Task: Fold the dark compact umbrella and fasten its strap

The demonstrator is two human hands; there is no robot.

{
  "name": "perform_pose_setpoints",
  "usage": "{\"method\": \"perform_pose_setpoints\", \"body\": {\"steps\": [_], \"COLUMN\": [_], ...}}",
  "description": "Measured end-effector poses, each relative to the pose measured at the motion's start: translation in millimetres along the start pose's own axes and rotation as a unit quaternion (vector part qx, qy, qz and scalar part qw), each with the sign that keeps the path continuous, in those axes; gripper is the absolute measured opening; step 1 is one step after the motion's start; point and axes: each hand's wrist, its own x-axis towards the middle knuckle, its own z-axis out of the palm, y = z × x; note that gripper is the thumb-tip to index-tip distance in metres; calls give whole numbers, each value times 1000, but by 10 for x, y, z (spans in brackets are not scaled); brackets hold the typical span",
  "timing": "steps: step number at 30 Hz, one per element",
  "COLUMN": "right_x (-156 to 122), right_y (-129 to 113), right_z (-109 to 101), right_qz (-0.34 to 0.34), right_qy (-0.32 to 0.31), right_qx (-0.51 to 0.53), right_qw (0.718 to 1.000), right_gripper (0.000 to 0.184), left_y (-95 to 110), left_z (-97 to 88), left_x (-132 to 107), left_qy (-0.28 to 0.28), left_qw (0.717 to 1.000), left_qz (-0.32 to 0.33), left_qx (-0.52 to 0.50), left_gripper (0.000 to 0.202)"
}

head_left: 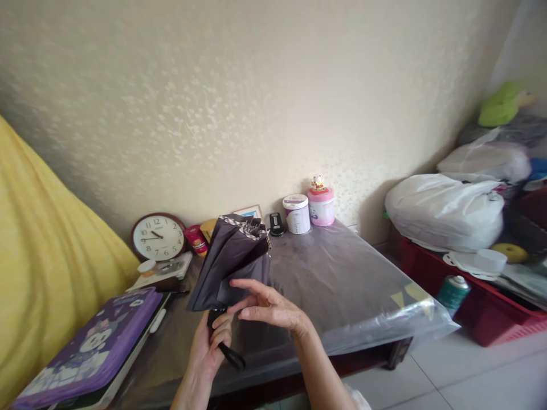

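A dark folding umbrella (233, 259) is held up over the table, its loose folds of cloth gathered and edged with a checked trim. My left hand (209, 344) is wrapped round its black handle, from which a wrist strap (231, 357) dangles. At the lower right side of the cloth is my right hand (267, 304), fingers stretched out and apart. Its fingertips are at the folds; whether they press on the cloth I cannot tell.
The table (316, 279) wears a clear plastic cover. A round clock (158, 236), a red can (196, 239), a white tub (296, 215) and a pink tub (321, 208) stand along the wall. A purple case (98, 341) lies at left; a red bin (491, 313) is at right.
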Motion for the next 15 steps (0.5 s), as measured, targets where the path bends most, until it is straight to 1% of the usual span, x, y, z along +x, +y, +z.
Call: {"method": "perform_pose_setpoints", "body": {"steps": [3,5,8,10,11,13,15], "right_x": [-9,-37,-88,-119,-132,-154,-173], "right_y": [15,10,32,86,121,186,220], "right_z": [-45,-98,-243,-394,-481,-657,-799], "right_qz": [0,2,30,49,49,31,8], "right_qy": [21,42,94,159,210,318,433], "right_qx": [-2,-1,-12,-50,-78,-118,-130], "right_qw": [1000,999,995,985,973,940,892], "right_gripper": [58,52,32,21,19,18,20], "left_y": [22,35,50,61,68,86,104], "left_z": [19,29,36,45,53,76,102], "left_x": [-9,-20,-36,-45,-51,-66,-85], "left_qy": [-10,-7,5,-1,-8,-24,-36], "left_qw": [1000,1000,1000,1000,1000,999,997], "left_qz": [1,2,13,16,16,20,39], "left_qx": [5,5,-1,2,8,30,64], "left_gripper": [26,28,31,32,32,32,32]}}
